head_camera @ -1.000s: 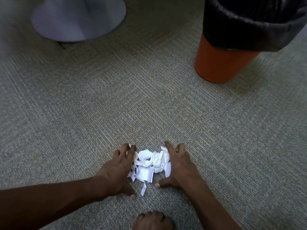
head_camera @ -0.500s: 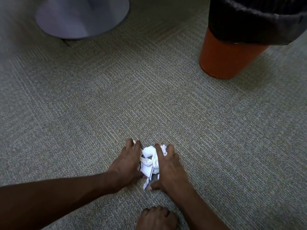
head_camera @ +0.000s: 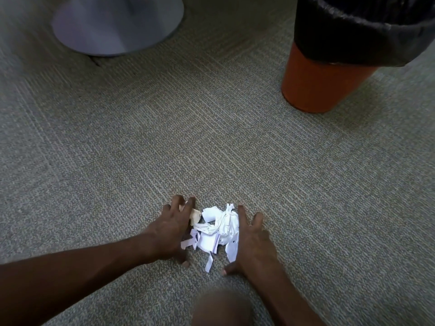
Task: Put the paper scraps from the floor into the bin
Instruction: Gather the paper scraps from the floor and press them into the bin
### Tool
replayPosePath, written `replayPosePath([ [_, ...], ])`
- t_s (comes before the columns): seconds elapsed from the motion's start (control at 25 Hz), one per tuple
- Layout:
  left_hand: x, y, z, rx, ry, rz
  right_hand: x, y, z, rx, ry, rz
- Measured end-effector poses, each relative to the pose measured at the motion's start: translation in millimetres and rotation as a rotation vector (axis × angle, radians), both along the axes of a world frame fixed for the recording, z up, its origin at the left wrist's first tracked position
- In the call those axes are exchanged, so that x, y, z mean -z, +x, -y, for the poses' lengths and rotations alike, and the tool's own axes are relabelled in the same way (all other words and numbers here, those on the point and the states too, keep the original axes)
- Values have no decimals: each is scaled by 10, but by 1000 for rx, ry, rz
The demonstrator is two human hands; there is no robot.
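A small heap of white paper scraps (head_camera: 215,228) lies on the grey carpet near the bottom middle of the head view. My left hand (head_camera: 170,228) rests flat on the carpet against the heap's left side, fingers spread, with a scrap under its fingertips. My right hand (head_camera: 253,241) lies flat against the heap's right side, fingers spread. Neither hand has lifted any paper. The orange bin (head_camera: 317,83) with a black liner stands at the upper right, well apart from the heap.
A round grey pedestal base (head_camera: 117,24) sits on the carpet at the upper left. A bare foot or knee (head_camera: 220,307) shows at the bottom edge just behind my hands. Open carpet stretches between the heap and the bin.
My hands had pressed close together around the heap half a second ago; now they have spread apart again, and the scraps lie looser between them.
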State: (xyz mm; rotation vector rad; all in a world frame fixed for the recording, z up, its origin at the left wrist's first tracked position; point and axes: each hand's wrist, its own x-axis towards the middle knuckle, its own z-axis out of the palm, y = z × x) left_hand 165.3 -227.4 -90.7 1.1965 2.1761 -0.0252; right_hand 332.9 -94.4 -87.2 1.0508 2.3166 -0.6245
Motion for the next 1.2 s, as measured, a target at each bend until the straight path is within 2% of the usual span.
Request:
replayPosePath([
  [0.24,124,283,94,-23,133,89,162,-71,217,-33,7,-125],
  [0.4,168,332,2,-58,228,103,187,-113,279,-19,-110,-239],
  [0.56,172,254,-59,-151,308,224,184,-162,302,-18,-167,-376],
  [0.72,224,203,-77,-183,361,265,231,-222,257,43,-236,-480],
  [0.92,230,149,-186,-229,459,222,239,-291,56,159,-340,-570],
  [1.08,24,78,-448,-236,555,207,107,-382,-213,186,-298,-645],
  [1.2,-269,-68,-799,-175,623,129,-105,-518,-553,192,-253,-717],
])
